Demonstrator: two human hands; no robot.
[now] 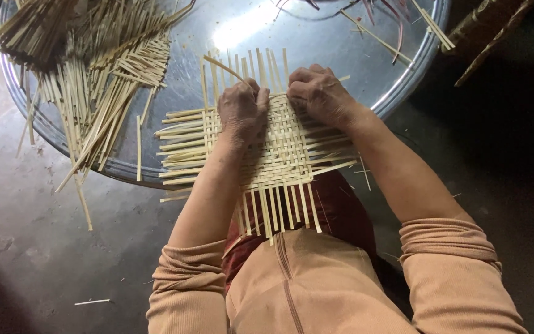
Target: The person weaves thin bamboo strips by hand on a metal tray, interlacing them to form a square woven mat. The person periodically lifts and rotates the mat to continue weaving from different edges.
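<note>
Both hands (279,105) on woven bamboo mat (279,158)

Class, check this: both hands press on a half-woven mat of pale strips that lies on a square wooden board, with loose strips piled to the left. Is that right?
Not quite. The woven mat lies on a round shiny metal tray, not a square wooden board. The head view shows this. The rest holds: left hand and right hand press on it, and loose strips lie piled to the left.

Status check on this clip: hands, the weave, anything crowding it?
Left hand and right hand pressing flat on woven mat. Loose strips piled left, apart.
</note>
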